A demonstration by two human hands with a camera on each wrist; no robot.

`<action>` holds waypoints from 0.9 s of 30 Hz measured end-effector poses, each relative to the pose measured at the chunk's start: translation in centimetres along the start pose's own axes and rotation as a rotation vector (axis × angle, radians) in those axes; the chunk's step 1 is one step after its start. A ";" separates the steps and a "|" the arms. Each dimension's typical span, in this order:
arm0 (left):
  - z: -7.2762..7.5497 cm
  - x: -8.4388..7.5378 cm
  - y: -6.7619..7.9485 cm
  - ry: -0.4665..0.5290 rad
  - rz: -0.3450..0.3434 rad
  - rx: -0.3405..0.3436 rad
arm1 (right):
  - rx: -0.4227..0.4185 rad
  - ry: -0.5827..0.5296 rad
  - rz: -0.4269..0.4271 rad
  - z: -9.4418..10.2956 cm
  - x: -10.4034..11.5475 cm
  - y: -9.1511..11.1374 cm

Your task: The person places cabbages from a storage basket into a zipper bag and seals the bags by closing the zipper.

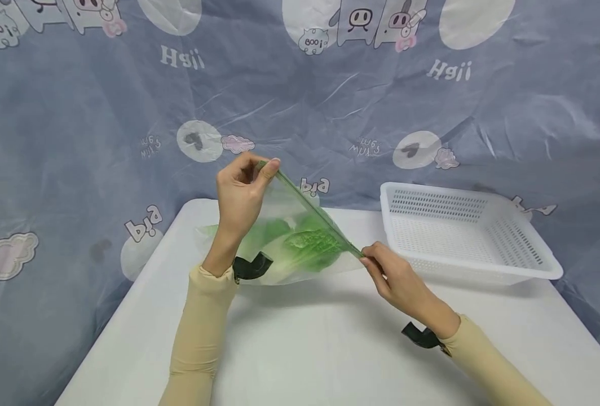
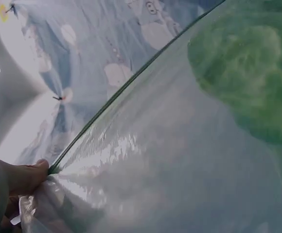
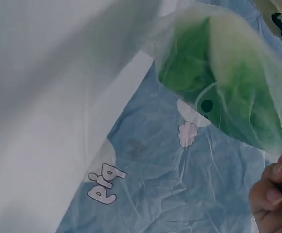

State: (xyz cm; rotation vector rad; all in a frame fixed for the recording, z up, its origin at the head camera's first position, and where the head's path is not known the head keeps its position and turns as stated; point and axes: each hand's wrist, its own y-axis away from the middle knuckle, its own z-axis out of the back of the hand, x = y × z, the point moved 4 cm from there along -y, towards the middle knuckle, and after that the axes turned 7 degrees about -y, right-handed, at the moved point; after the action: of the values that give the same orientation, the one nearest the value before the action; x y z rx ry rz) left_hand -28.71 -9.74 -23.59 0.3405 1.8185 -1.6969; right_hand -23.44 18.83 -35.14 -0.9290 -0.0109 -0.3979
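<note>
A clear zip bag (image 1: 269, 270) with a green seal strip (image 1: 314, 210) hangs slanted between both hands over the table. Inside it lies a head of leafy lettuce-like greens (image 1: 312, 242), pale at the stem, also seen through the plastic in the right wrist view. My left hand (image 1: 241, 194) pinches the strip's upper left end between thumb and fingers. At the lower right end, my right hand (image 1: 393, 279) pinches the strip's other corner. In the left wrist view the strip runs in a straight line up from the thumb (image 2: 31, 174), its edges together.
A white perforated plastic basket (image 1: 472, 270) stands at the table's back right, just beyond my right hand. The white table (image 1: 300, 349) reaches back to a blue-grey printed curtain (image 1: 300, 101). Black wrist mounts (image 1: 251, 266) sit on both forearms.
</note>
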 end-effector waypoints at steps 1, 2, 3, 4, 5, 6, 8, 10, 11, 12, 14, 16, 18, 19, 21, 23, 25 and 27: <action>0.1 -0.2 -0.1 -0.012 0.005 0.017 | -0.020 -0.002 -0.002 0.1 -0.2 0.0; 0.2 -0.1 -0.3 -0.020 0.017 0.029 | -0.044 -0.004 -0.003 0.3 -0.3 0.0; 0.2 0.1 -0.4 -0.029 0.029 0.038 | -0.068 -0.009 -0.004 0.5 -0.5 -0.1; 0.2 0.3 -0.6 -0.034 0.044 0.044 | -0.086 -0.013 -0.008 0.8 -0.8 -0.1; 0.3 0.6 -0.8 -0.039 0.063 0.047 | -0.092 -0.015 -0.014 1.1 -1.0 -0.2; 0.3 0.5 -0.9 -0.040 0.077 0.047 | -0.083 -0.015 -0.025 1.4 -1.3 -0.4; 0.6 0.5 -1.0 -0.039 0.103 0.044 | -0.034 -0.020 -0.092 1.8 -2.0 -0.8; 0.9 -0.2 -1.0 -0.054 0.127 0.054 | 0.024 -0.033 -0.187 1.8 -2.8 -1.3; 1.1 -0.5 -1.0 -0.067 0.143 0.069 | 0.052 -0.040 -0.245 1.7 -3.3 -1.5; 1.3 -0.7 -0.9 -0.076 0.163 0.096 | 0.079 -0.043 -0.310 1.5 -3.9 -1.7; 1.5 -0.4 -0.6 -0.119 0.198 0.184 | 0.126 -0.060 -0.449 1.0 -5.2 -2.1; 1.4 -0.8 0.0 -0.173 0.230 0.326 | 0.176 -0.127 -0.594 0.4 -6.9 -2.4; 0.8 -1.4 1.1 -0.224 0.235 0.524 | 0.239 -0.226 -0.748 0.0 -8.7 -2.5; 0.2 -1.9 1.9 -0.254 0.212 0.640 | 0.267 -0.290 -0.818 -0.2 -9.5 -2.5; -1.4 -3.5 3.8 -0.332 0.145 0.872 | 0.316 -0.408 -0.953 -0.5 -11.1 -2.4; -3.6 -5.2 6.2 -0.417 0.031 1.065 | 0.350 -0.537 -1.057 -0.9 -12.2 -2.5; -6.0 -6.5 8.7 -0.519 -0.097 1.185 | 0.366 -0.652 -1.131 -1.4 -13.1 -2.6; -8.1 -7.4 11.2 -0.649 -0.225 1.232 | 0.383 -0.734 -1.182 -1.9 -13.7 -2.6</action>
State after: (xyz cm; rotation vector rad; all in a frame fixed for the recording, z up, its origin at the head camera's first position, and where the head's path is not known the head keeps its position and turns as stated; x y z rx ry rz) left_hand -18.69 1.30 -28.36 0.0291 0.2153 -2.5185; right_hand -37.37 20.45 -36.72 -0.5540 -1.3099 -1.0675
